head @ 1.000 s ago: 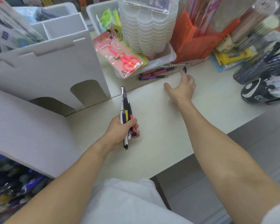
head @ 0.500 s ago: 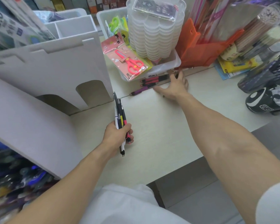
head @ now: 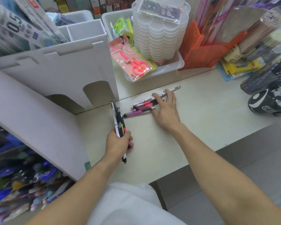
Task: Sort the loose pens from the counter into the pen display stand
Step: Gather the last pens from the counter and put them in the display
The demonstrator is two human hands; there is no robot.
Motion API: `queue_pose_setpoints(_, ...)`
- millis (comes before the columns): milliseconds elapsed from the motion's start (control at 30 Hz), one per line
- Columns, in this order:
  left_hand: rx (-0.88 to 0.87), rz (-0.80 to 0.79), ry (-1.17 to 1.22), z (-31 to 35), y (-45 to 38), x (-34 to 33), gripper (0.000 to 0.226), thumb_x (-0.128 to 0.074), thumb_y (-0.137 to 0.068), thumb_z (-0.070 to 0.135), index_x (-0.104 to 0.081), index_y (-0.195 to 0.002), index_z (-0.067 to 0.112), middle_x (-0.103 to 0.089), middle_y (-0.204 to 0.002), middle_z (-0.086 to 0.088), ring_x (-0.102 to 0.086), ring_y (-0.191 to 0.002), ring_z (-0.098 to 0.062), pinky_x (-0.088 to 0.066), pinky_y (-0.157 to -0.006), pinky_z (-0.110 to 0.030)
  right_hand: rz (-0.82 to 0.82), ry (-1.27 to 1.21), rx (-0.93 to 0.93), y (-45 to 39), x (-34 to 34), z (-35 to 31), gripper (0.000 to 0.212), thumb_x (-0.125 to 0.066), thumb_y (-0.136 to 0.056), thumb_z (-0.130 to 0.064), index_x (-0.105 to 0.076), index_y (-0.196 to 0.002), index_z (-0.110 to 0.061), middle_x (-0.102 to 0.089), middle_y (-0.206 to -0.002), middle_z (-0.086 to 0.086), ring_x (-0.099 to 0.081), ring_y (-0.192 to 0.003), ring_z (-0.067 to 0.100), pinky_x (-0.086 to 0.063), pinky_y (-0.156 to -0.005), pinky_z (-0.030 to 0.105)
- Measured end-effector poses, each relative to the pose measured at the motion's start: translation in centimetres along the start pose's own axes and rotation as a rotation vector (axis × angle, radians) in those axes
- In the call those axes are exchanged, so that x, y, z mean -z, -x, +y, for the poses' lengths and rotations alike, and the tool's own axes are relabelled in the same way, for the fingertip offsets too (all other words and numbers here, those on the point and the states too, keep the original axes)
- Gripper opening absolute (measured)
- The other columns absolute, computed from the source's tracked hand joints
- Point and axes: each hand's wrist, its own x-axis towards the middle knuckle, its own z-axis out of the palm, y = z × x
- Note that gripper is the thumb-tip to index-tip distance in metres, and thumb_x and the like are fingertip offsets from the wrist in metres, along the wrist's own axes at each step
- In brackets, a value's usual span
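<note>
A pale table (head: 201, 127) fills the middle of the view from above. On its left stands a large white pen display stand (head: 55, 75), with arched cutouts at its base. Behind, a clear bin (head: 173, 65) holds packaged pink scissors (head: 135, 65). The right hand (head: 166, 109) lies spread over a cluster of loose pens (head: 142, 106) on the table, its grip wide, straight fingers pressing on them. The left hand (head: 118, 142) has its grip closed around a bundle of pens (head: 118, 122) pointing toward the stand.
</note>
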Motion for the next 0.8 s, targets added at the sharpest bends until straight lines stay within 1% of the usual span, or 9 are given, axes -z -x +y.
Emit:
queue_pose_setpoints(133, -0.091, 0.120, -0.169, -1.6, 1.0, 0.7, 0.009, -0.061, -0.094, 0.015, -0.054, -0.094, 0.010, -0.068, -0.080, -0.013, -0.058, -0.053, -0.025, -0.052, -0.054, -0.037, -0.011, -0.086, 0.052, 4.9, -1.9, -0.4, 0.053, -0.064, -0.096, -0.033, -0.049, -0.146, -0.028, -0.016, -0.163, 0.016, -0.005, -0.154, 0.039, -0.021, -0.125, 0.051)
queue_pose_setpoints(200, -0.190, 0.171, -0.321, -1.5, 1.3, 1.1, 0.013, -0.063, -0.092, 0.025, -0.053, -0.091, 0.018, -0.067, -0.080, -0.010, -0.064, -0.064, -0.028, -0.055, -0.061, -0.043, -0.044, -0.055, 0.101, 6.4, -2.0, -0.7, 0.061, -0.067, -0.091, -0.024, -0.048, -0.149, -0.025, -0.017, -0.164, 0.018, -0.009, -0.153, 0.040, -0.023, -0.122, 0.055)
queue_pose_setpoints(267, -0.296, 0.184, -0.475, -0.9, 1.6, 1.2, 0.016, -0.064, -0.092, 0.028, -0.055, -0.093, 0.015, -0.063, -0.082, -0.007, -0.061, -0.073, -0.030, -0.052, -0.066, -0.041, -0.101, -0.089, 0.099, 7.6, -1.5, -1.5, 0.074, -0.068, -0.085, -0.019, -0.041, -0.154, -0.025, -0.013, -0.167, 0.016, -0.009, -0.154, 0.038, -0.018, -0.123, 0.056)
queue_pose_setpoints(367, -0.408, 0.174, -0.685, -0.1, 1.5, 1.2, 0.019, -0.065, -0.093, 0.030, -0.057, -0.101, 0.015, -0.050, -0.100, -0.004, -0.053, -0.076, -0.025, -0.044, -0.068, -0.034, -0.060, -0.170, -0.054, 9.2, 0.0, -3.0, 0.092, -0.064, -0.071, -0.027, -0.032, -0.157, -0.031, -0.015, -0.165, 0.012, -0.016, -0.150, 0.033, -0.022, -0.121, 0.049)
queue_pose_setpoints(433, -0.462, 0.160, -0.786, 0.2, 0.8, 1.2, 0.024, -0.066, -0.092, 0.030, -0.058, -0.109, 0.015, -0.044, -0.108, -0.004, -0.054, -0.083, -0.024, -0.048, -0.076, -0.035, -0.101, -0.177, -0.221, 10.1, 0.6, -3.7, 0.102, -0.071, -0.070, -0.037, -0.022, -0.159, -0.035, -0.020, -0.155, 0.010, -0.021, -0.142, 0.029, -0.026, -0.116, 0.044)
queue_pose_setpoints(533, -0.508, 0.036, -0.896, 0.3, -0.4, 0.6, 0.023, -0.065, -0.092, 0.028, -0.058, -0.108, 0.011, -0.052, -0.103, -0.007, -0.050, -0.100, -0.029, -0.045, -0.081, -0.038, -0.115, -0.309, -0.408, 11.5, 0.0, -4.2, 0.117, -0.090, -0.065, -0.040, -0.020, -0.156, -0.020, -0.029, -0.135, 0.007, -0.030, -0.127, 0.023, -0.034, -0.110, 0.031)
queue_pose_setpoints(600, -0.444, -0.073, -0.869, 0.5, -0.5, 0.0, 0.021, -0.065, -0.092, 0.029, -0.056, -0.103, 0.012, -0.056, -0.096, -0.006, -0.054, -0.094, -0.029, -0.040, -0.072, -0.034, 0.010, -0.407, -0.430, 11.9, -0.9, -4.9, 0.096, -0.093, -0.064, -0.034, -0.040, -0.141, -0.013, -0.042, -0.120, 0.004, -0.040, -0.117, 0.020, -0.043, -0.098, 0.027)
queue_pose_setpoints(700, -0.374, -0.090, -0.831, 0.4, -0.1, -0.7, 0.022, -0.066, -0.091, 0.029, -0.059, -0.105, 0.013, -0.063, -0.093, -0.002, -0.059, -0.085, -0.025, -0.038, -0.067, -0.030, 0.118, -0.515, -0.419, 12.0, -1.6, -6.7, 0.044, -0.086, -0.073, -0.022, -0.060, -0.108, -0.023, -0.055, -0.090, -0.006, -0.057, -0.094, 0.018, -0.047, -0.080, 0.026)
queue_pose_setpoints(800, -0.286, -0.107, -0.729, 0.0, 0.1, -0.5, 0.021, -0.067, -0.088, 0.025, -0.063, -0.106, 0.014, -0.070, -0.095, -0.001, -0.065, -0.086, -0.023, -0.050, -0.072, -0.030, 0.115, -0.666, -0.432, 12.3, -2.1, -7.6, 0.029, -0.081, -0.076, -0.013, -0.067, -0.095, -0.030, -0.066, -0.072, -0.013, -0.068, -0.077, 0.011, -0.053, -0.073, 0.021)
